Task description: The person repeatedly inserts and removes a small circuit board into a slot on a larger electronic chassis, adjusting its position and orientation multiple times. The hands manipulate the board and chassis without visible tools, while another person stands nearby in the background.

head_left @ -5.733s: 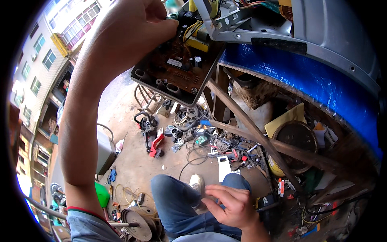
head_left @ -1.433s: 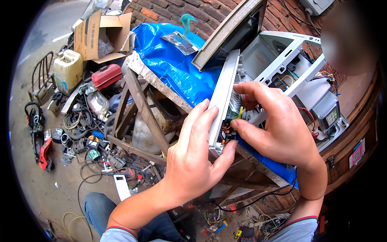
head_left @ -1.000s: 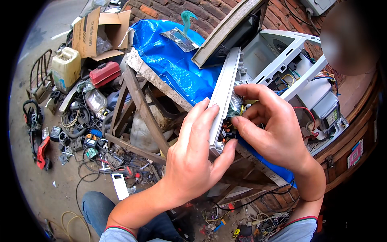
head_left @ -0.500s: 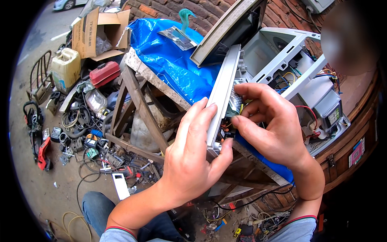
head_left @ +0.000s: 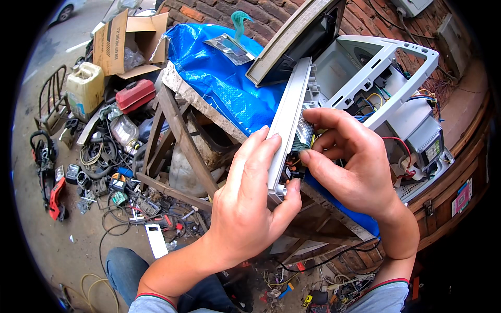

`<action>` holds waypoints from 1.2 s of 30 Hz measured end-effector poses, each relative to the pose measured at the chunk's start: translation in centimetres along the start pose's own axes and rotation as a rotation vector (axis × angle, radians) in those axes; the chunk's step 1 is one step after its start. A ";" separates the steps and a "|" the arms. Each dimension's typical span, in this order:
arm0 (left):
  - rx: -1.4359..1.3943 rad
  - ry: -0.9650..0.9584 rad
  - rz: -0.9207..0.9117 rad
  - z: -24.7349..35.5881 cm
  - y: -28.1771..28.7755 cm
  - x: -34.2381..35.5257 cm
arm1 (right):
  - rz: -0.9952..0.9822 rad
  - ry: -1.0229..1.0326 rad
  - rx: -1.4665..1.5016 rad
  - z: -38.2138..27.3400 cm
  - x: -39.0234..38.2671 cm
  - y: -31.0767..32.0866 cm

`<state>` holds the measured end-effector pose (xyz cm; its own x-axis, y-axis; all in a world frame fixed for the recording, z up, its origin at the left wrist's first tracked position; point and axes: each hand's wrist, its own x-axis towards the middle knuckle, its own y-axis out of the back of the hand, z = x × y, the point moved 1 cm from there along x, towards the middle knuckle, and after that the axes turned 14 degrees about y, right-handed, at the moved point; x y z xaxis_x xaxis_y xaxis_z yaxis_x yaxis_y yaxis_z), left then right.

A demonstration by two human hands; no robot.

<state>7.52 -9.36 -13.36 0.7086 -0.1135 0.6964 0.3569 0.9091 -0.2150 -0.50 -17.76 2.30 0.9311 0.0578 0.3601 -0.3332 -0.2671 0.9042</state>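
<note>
My left hand (head_left: 245, 201) is closed round the lower end of a long whitish control panel (head_left: 288, 122), which looks like a microwave's and is held tilted on edge. Fingers lie along its front face and the thumb is at its lower back edge. On its back side, a circuit board (head_left: 301, 136) with wires shows partly. There my right hand (head_left: 350, 161) has its fingers curled, index fingertip against the panel's inner side and thumb near the wires; what lies between its fingertips is hidden. Just behind and right stands the opened microwave oven (head_left: 360, 86), its wiring exposed and door (head_left: 295, 39) swung up.
A blue tarp (head_left: 219, 78) covers the rough wooden stand (head_left: 180, 138) under the work. Left on the ground lie a cardboard box (head_left: 109, 44), a yellowed jerrycan (head_left: 84, 88), a red case (head_left: 135, 96) and scattered parts and cables. A brick wall (head_left: 214, 13) rises behind.
Both hands and the panel stay almost still. A blurred shape at the upper right has gone, baring the microwave's frame corner and the wall. The car at the upper left has shifted left.
</note>
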 end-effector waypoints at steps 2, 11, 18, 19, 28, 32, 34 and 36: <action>-0.001 0.005 -0.002 0.1 0.0 0.0 | 0.004 0.004 0.004 0.0 0.0 0.0; -0.041 0.067 -0.035 0.3 0.2 -0.1 | 0.011 0.006 0.024 -0.1 0.1 0.2; -0.105 0.055 -0.076 -0.5 0.2 -0.5 | 0.023 0.007 0.053 -0.1 -0.1 0.3; -0.109 0.053 -0.090 -0.5 0.3 -0.5 | 0.020 0.006 0.052 -0.1 -0.1 0.3; -0.133 0.052 -0.146 -0.8 1.6 -1.2 | 0.053 -0.013 0.106 0.1 -0.5 0.3; -0.111 0.143 -0.256 -1.0 3.3 -2.5 | 0.071 0.041 0.080 0.3 -1.1 0.3; -0.079 0.157 -0.274 -1.2 4.1 -3.1 | 0.084 0.126 -0.004 0.2 -2.0 0.0; -0.075 0.154 -0.265 -1.0 4.6 -3.0 | 0.126 0.210 -0.155 0.0 -3.2 0.0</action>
<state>7.64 -5.22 -17.18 0.6668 -0.4071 0.6242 0.5815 0.8081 -0.0942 -3.45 -17.90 1.19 0.8351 0.2362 0.4969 -0.4781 -0.1353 0.8678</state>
